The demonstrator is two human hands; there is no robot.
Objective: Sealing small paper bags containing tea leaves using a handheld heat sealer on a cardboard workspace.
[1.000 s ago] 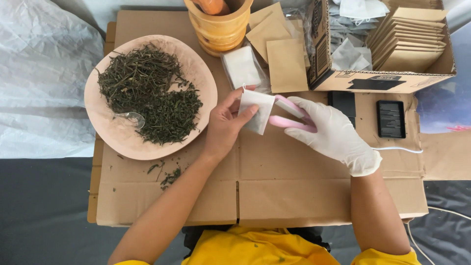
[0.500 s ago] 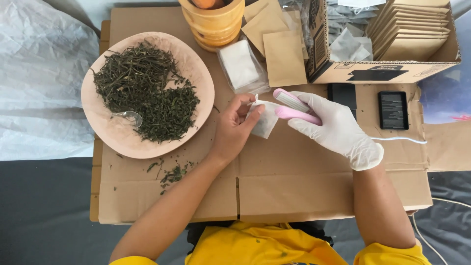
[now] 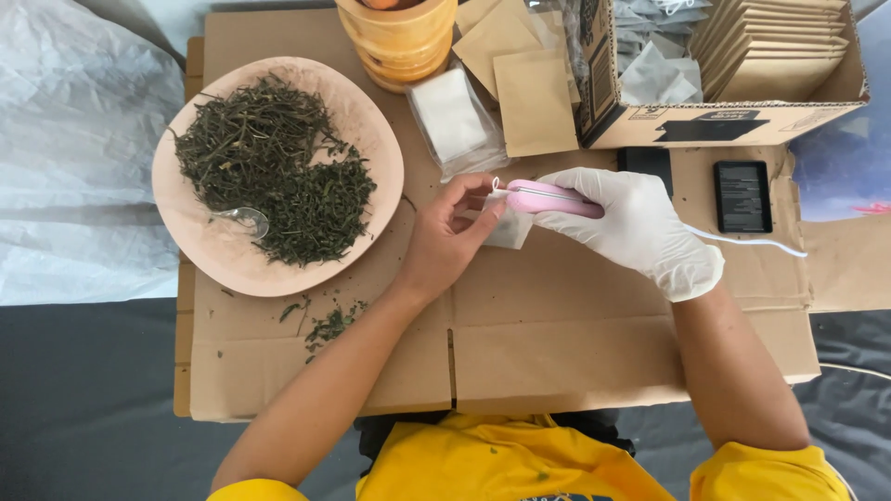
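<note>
My left hand [image 3: 447, 237], bare, pinches a small white filter bag [image 3: 509, 227] by its top edge above the cardboard sheet [image 3: 557, 325]. My right hand [image 3: 640, 227], in a white glove, grips a pink handheld sealer [image 3: 549, 199] whose tip is clamped on the bag's top edge. A thin white cord [image 3: 747, 243] trails right from the sealer. To the left lies a pink plate [image 3: 371, 158] heaped with dried green leaves [image 3: 269, 172] and a small metal spoon [image 3: 243, 219].
A clear pack of white bags [image 3: 453, 116] and brown paper pouches [image 3: 534, 100] lie behind my hands. An orange wooden cup [image 3: 401, 42] stands at the back. A cardboard box [image 3: 733, 116] holds more pouches. Two dark devices [image 3: 742, 195] lie at right. Loose leaves [image 3: 325, 325] dot the cardboard.
The white bag has been turned and brought up to the sealer. My right hand shifted the pink sealer onto the bag's top edge; my left hand now pinches the bag there.
</note>
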